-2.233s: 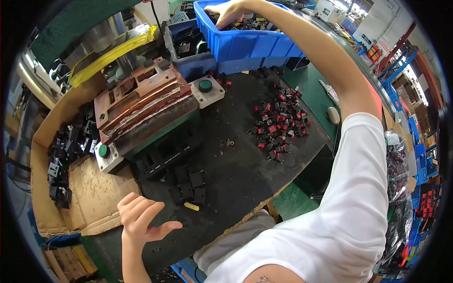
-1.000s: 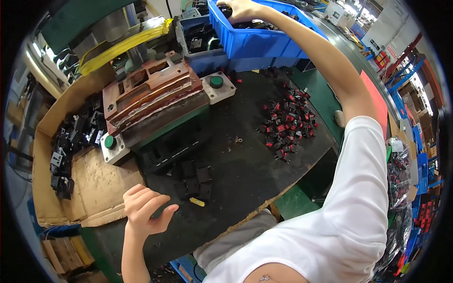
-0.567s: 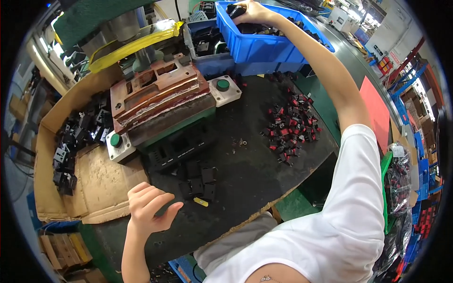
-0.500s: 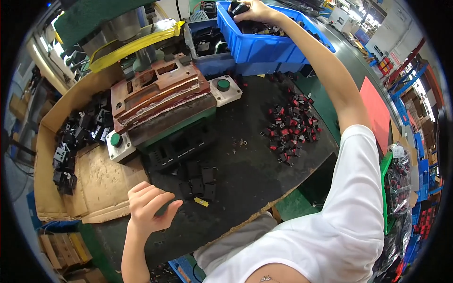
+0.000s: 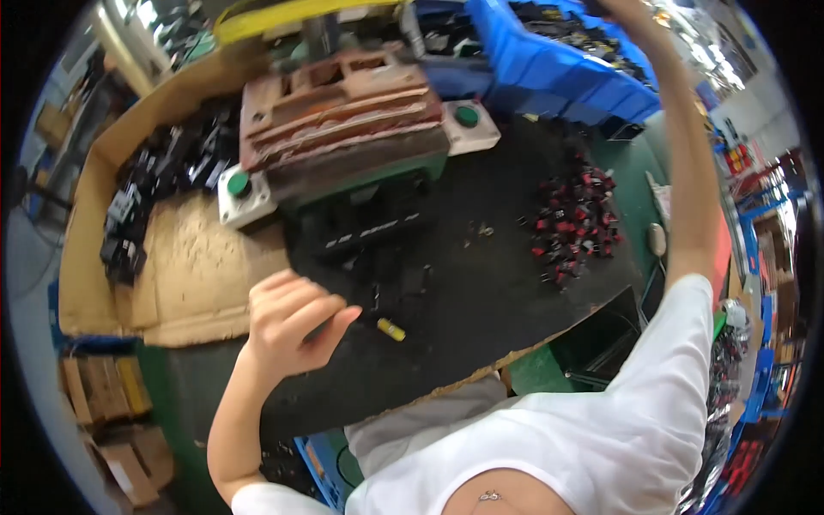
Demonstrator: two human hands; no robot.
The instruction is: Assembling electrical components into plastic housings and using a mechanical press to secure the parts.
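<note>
At the upper edge my right hand (image 5: pixel 620 7) is partly cut off and smeared, above the far side of a blue bin (image 5: pixel 571 84) of black parts. A dark piece shows at its fingers, apparently the black plastic part seen there earlier. My left hand (image 5: pixel 296 326) hovers over the near left of the dark work table, fingers curled together and thumb apart, with nothing visible in it. Beside its thumb lies a small yellow strip (image 5: pixel 391 330). Just beyond are dark parts, hard to separate by blur, and a long black plastic housing (image 5: pixel 369 225) before the press fixture (image 5: pixel 343 112).
Green push buttons (image 5: pixel 239 184) (image 5: pixel 467 117) on white boxes flank the fixture. An opened cardboard box (image 5: pixel 86 257) with black parts stands left. Small red-and-black parts (image 5: pixel 577 219) are heaped on the right of the table. A yellow-taped press edge (image 5: pixel 300 17) hangs overhead.
The whole view has shifted, so the table and fixture sit higher and further right. My right hand has moved rightward over the bin. My left hand keeps its curled shape.
</note>
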